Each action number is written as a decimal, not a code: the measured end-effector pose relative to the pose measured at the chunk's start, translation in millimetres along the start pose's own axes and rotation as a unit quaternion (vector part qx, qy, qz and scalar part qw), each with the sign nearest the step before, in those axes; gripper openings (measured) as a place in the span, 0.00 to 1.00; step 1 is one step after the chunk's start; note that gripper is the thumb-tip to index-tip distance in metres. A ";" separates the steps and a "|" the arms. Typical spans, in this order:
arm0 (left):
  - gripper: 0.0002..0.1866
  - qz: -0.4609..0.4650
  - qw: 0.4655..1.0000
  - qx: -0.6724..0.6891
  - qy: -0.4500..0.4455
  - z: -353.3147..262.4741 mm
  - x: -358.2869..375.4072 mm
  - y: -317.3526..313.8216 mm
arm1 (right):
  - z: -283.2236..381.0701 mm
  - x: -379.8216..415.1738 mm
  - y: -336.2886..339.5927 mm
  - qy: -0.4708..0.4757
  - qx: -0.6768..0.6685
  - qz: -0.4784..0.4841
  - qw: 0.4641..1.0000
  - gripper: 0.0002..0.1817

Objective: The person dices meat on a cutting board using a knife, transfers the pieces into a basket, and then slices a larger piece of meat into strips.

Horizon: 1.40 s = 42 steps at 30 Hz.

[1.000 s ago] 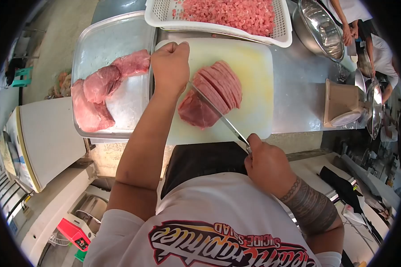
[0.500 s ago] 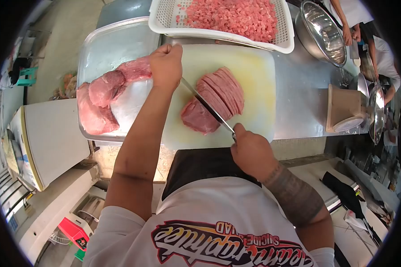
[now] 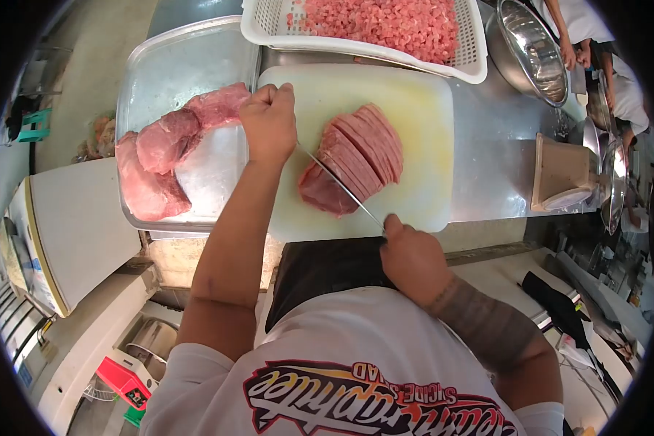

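Note:
A long knife [image 3: 344,187] lies slantwise across a block of raw meat [image 3: 325,190] on the white cutting board [image 3: 421,131]. Its blade appears as a thin line, sunk into the meat. My right hand [image 3: 414,260] is wrapped around the handle at the near end. At the far end, my left hand [image 3: 270,125] is closed in a fist where the blade's tip disappears; the tip itself is hidden. Beyond the blade, several cut slices [image 3: 367,149] lean together in a fan. Larger raw meat pieces [image 3: 168,142] rest in a metal tray [image 3: 218,189] to the left.
A white perforated basket [image 3: 269,33] of diced meat [image 3: 385,27] stands behind the board. To its right are a steel bowl [image 3: 534,54] and a brown box-like scale [image 3: 565,174]. Other people's hands [image 3: 575,57] show at the upper right.
The blade has sunk lower into the meat and now shows its thin edge rather than its broad side. My left hand has come down slightly. The whole view has shifted a little.

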State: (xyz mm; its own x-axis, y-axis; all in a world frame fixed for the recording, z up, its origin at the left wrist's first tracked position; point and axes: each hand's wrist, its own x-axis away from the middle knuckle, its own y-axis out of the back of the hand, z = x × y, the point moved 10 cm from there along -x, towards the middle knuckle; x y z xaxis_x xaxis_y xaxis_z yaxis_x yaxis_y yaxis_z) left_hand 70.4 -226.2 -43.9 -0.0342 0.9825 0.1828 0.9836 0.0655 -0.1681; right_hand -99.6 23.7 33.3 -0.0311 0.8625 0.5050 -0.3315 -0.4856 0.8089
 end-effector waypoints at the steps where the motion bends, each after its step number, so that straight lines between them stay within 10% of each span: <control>1: 0.26 0.005 1.000 -0.012 -0.013 3.2 -1.7 1.6 | -6.3 -10.7 -17.8 0.004 0.010 -0.017 1.000 0.11; 12: 0.22 0.003 0.999 0.014 -0.030 -75.3 24.1 -20.7 | 14.1 48.6 52.6 -0.002 -0.051 -0.003 0.999 0.11; 42: 0.22 0.004 1.000 0.009 0.020 -5.9 20.6 7.8 | 16.3 34.8 22.7 -0.005 -0.026 0.021 0.999 0.12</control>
State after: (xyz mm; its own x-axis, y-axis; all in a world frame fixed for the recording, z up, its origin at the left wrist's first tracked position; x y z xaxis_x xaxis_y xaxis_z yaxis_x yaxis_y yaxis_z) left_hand 78.4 -206.5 -35.8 -0.0191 0.9752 0.2206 0.9804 0.0615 -0.1869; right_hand -92.8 40.3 74.1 -0.0378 0.8397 0.5417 -0.3794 -0.5136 0.7696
